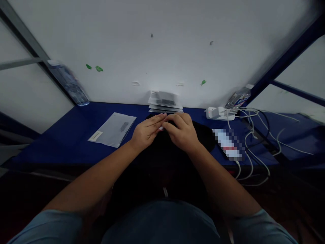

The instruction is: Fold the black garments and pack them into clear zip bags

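A black piece of cloth (pixel 206 136) lies on the blue table in front of me, its near part lost in shadow. Over it, my left hand (pixel 146 133) has its fingers straight and held together, the thumb close beneath them. My right hand (pixel 183 131) meets it from the other side with bent fingers, thumb and forefinger pinched together. Between the fingertips a small white and red piece (pixel 160 128) shows; most of it is hidden, so its kind is unclear. Just behind the hands stands a stack of clear plastic bags (pixel 165 102). To the left, a flat translucent bag (pixel 114 130) bears a pale label.
On the right lie a phone (pixel 228 144) with a blurred screen, a white power strip (pixel 219 113) and tangled white cables (pixel 251 135). Plastic bottles lean in both back corners, one on the left (pixel 68 83) and one on the right (pixel 240 96). A white wall (pixel 162 57) closes the back.
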### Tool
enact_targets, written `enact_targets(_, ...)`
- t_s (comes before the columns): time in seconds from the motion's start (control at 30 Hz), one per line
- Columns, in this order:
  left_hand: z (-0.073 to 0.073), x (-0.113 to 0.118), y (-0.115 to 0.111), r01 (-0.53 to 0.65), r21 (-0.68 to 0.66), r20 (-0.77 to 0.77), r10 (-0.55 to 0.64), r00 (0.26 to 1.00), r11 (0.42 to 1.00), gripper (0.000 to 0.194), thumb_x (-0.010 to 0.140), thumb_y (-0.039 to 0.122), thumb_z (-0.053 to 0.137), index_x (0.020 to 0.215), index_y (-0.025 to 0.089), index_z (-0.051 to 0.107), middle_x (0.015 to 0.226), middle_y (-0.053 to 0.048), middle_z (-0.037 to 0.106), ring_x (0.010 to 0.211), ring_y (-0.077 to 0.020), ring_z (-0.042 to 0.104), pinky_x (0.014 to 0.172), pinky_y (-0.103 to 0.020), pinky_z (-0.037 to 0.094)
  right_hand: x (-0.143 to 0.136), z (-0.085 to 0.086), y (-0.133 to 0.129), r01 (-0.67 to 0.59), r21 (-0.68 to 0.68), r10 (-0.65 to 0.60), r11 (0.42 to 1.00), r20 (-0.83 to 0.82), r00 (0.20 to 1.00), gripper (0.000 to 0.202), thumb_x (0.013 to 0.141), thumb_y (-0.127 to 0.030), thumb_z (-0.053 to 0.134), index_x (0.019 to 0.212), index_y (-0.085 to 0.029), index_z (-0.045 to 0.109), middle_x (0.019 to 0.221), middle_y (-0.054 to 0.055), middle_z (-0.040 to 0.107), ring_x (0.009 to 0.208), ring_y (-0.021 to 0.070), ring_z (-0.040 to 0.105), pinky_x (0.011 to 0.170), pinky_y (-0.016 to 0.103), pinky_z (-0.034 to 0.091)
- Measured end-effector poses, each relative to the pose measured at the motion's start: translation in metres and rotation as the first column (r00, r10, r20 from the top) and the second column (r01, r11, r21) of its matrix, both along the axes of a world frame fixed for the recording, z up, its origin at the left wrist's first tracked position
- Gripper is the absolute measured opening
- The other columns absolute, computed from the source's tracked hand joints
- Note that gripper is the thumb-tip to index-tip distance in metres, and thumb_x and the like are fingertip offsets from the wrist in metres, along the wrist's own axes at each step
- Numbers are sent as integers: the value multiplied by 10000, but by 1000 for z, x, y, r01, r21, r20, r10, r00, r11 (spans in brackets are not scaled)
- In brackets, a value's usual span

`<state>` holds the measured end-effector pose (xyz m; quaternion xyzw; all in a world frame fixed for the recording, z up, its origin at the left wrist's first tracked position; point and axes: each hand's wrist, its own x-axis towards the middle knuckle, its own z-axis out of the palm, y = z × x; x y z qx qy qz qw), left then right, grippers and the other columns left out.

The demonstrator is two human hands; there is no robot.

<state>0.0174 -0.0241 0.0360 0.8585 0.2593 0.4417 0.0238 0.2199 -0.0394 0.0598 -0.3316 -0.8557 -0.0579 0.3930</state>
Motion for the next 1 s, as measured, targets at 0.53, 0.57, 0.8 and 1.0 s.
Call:
enact_targets(0.53,-21,-29,3,18,114,34,-23,999,993,86,952,182,644,957,185,729,942,-51,749,894,-162,707,830,-321,601,-4,-29,4,-29,74,14,997,204,979,224,1004,-325,550,1117,-176,675,1065,101,702,1026,244,611,976,408,461)
enact_targets(0.57,-20,-28,4,7,104,62,-14,998,995,83,953,182,644,959,186,727,941,-49,749,895,-160,708,831,-315,600,-3,-27,5,7,75,-22,997,203,979,281,983,-357,586,1183,-172,654,1121,113,696,1071,261,607,1027,438,433)
enact_targets(0.8,-20,-29,7,-9,105,74,1,997,994,84,958,177,633,981,190,714,951,-43,743,900,-155,708,827,-305,597,3,-28,7,191,56,-199,980,280,939,419,970,-419,609,1315,-182,607,1251,128,694,1129,296,619,1032,466,402)
enact_targets(1.0,-21,-29,6,5,109,46,-11,999,994,109,960,151,609,1003,182,705,972,-50,737,919,-159,702,842,-308,590,4,-39,9,192,100,-213,976,289,933,465,1018,-414,529,1421,-182,548,1329,127,678,1183,286,615,1006,435,415)
